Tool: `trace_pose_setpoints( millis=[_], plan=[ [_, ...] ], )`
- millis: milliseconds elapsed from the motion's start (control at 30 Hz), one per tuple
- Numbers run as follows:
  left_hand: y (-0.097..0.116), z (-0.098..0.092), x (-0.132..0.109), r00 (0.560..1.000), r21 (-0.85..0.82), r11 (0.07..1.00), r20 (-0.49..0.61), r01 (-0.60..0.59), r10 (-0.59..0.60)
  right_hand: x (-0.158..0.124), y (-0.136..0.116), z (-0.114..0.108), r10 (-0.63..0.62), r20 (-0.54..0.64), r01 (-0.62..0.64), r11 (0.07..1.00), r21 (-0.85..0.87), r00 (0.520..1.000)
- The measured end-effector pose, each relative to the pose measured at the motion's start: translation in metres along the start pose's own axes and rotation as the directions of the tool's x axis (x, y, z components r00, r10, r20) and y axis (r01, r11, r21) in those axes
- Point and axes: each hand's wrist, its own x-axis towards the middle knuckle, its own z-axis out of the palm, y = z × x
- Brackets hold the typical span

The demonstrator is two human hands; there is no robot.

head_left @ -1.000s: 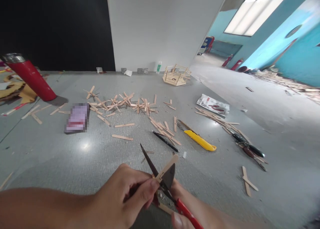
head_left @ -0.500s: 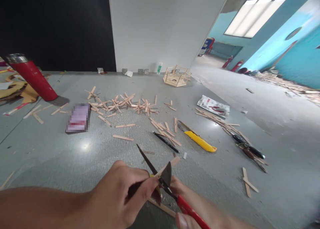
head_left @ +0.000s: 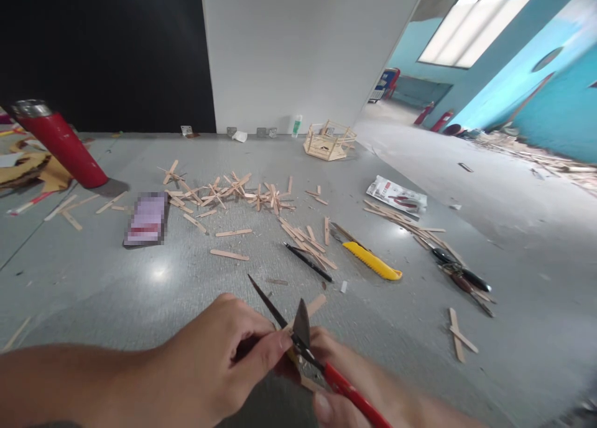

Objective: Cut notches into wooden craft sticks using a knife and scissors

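- A wooden craft stick (head_left: 313, 305) sits low in the middle of the view, between the open blades of red-handled snips (head_left: 298, 334), above the grey floor (head_left: 196, 285).
- The left hand (head_left: 224, 366) pinches the stick's near end between thumb and fingers.
- The right hand (head_left: 354, 384) is clenched around the snips' red handles.
- Just beyond lie a black pen (head_left: 308, 262) and a yellow utility knife (head_left: 370, 260).
- Farther off, loose sticks (head_left: 224, 195) are scattered near a red bottle (head_left: 58, 145).
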Motion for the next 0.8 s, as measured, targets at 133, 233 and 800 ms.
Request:
trace_pose_setpoints(
  millis=[133, 233, 800],
  plan=[
    [-0.006, 0.008, 0.000, 0.997, -0.063, 0.997, -0.061, -0.046, 0.042, 0.004, -0.001, 0.005, -0.004, -0.023, 0.006, 0.995, 0.103, 1.000],
    [-0.008, 0.013, 0.000, 0.997, -0.102, 0.994, -0.071, -0.035, 0.028, 0.003, 0.002, 0.005, -0.024, -0.027, 0.027, 0.995, 0.101, 0.999],
    [-0.016, 0.031, 0.001, 0.991, -0.213, 0.976, -0.134, -0.053, 0.024, -0.008, 0.008, 0.011, 0.086, -0.056, -0.075, 0.980, 0.187, 0.995]
  ],
)
